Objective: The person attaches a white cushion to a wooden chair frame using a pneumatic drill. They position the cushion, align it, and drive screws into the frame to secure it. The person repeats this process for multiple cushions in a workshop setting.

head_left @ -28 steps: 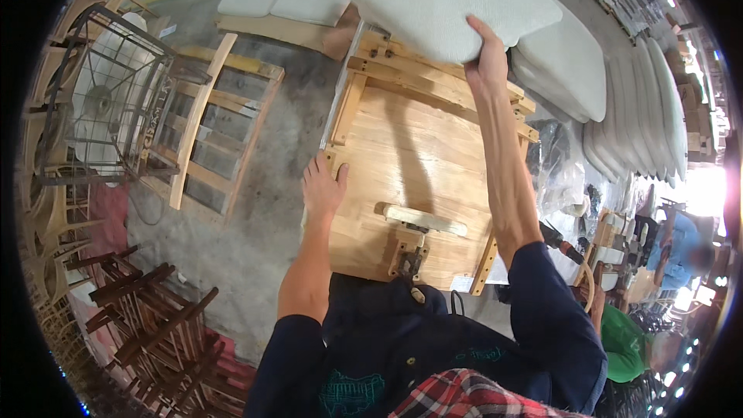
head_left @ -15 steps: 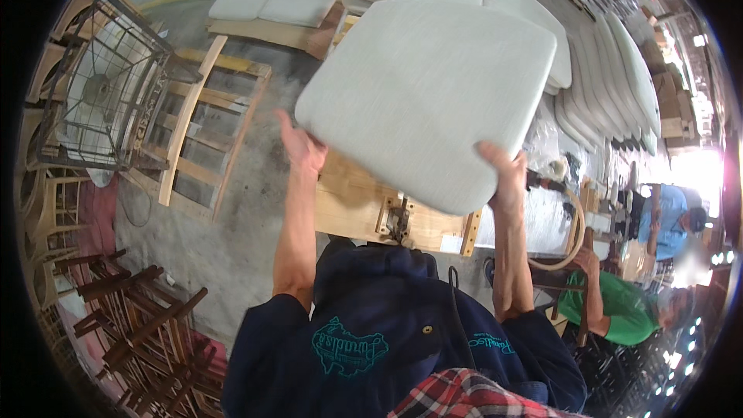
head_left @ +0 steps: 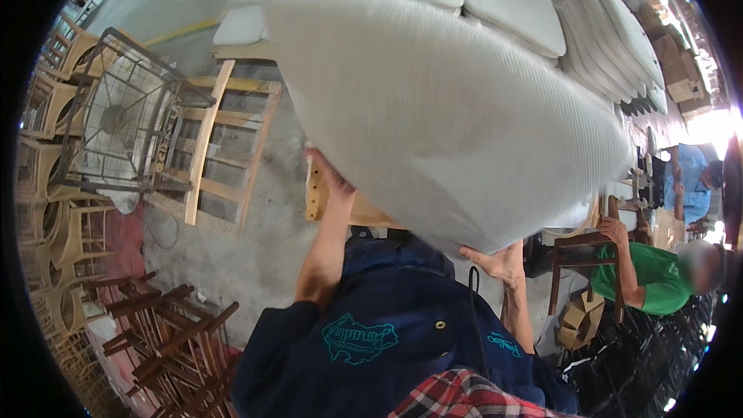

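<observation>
Large white seat cushion (head_left: 457, 116) raised overhead — left hand (head_left: 331, 179) grips its 8 o'clock edge, right hand (head_left: 495, 259) its 6 o'clock edge.

Items I can log from here:
1. Small brown cardboard carton (head_left: 574, 317), boxy, on the floor just right of and below the right hand (head_left: 495, 259).
2. Brown cardboard boxes (head_left: 679, 62), stacked, far up and right of that hand.
3. Teal stitched emblem (head_left: 360, 337) on navy cloth, below the left hand (head_left: 329, 178); a smaller teal one (head_left: 503, 344) sits under the right hand.

No screens or signs seen.
</observation>
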A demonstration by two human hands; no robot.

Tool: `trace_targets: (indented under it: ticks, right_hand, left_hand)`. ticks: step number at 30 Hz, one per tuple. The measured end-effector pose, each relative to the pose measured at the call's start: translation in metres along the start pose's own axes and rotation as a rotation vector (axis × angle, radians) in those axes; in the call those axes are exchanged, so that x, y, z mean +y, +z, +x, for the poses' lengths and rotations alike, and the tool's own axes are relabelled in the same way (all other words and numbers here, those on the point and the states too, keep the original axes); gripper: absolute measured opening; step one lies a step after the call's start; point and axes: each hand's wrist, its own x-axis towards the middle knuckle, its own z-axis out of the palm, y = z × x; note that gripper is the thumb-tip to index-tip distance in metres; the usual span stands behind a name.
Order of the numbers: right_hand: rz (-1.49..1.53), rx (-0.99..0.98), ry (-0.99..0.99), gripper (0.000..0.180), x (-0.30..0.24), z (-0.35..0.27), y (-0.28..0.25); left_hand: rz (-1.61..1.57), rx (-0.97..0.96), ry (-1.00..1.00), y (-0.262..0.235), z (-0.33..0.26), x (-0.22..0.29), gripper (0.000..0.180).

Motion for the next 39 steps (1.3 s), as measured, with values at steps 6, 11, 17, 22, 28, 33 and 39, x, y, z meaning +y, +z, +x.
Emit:
trace_targets:
  ticks: [6, 11, 17, 22, 28, 33, 39]
  right_hand:
    - [0.392, 0.072, 0.337, 0.061, 0.094, -0.019, 0.013]
    - [-0.253, -0.057, 0.475, 0.040, 0.021, 0.008, 0.003]
    - [-0.313, 0.047, 0.265, 0.039, 0.043, 0.004, 0.017]
    - [0.637, 0.491, 0.014, 0.063, 0.079, 0.044, 0.021]
    - [0.717, 0.399, 0.138, 0.081, 0.065, 0.112, -0.008]
    - [0.426, 0.395, 0.341, 0.086, 0.058, 0.148, -0.037]
    - [0.266, 0.206, 0.539, 0.077, 0.064, 0.139, -0.081]
  left_hand:
    - [0.054, -0.119, 0.117, 0.017, 0.021, -0.005, 0.110]
    - [0.095, -0.047, 0.162, 0.014, 0.003, 0.011, 0.114]
    - [0.316, 0.041, 0.249, 0.019, -0.011, 0.042, 0.119]
    - [0.053, 0.100, 0.071, -0.019, -0.012, 0.079, 0.117]
    - [0.340, -0.082, 0.164, -0.003, -0.043, 0.093, 0.097]
    - [0.388, -0.068, 0.031, 0.054, -0.055, 0.087, 0.067]
    - [0.489, 0.017, 0.051, 0.090, -0.108, 0.060, 0.066]
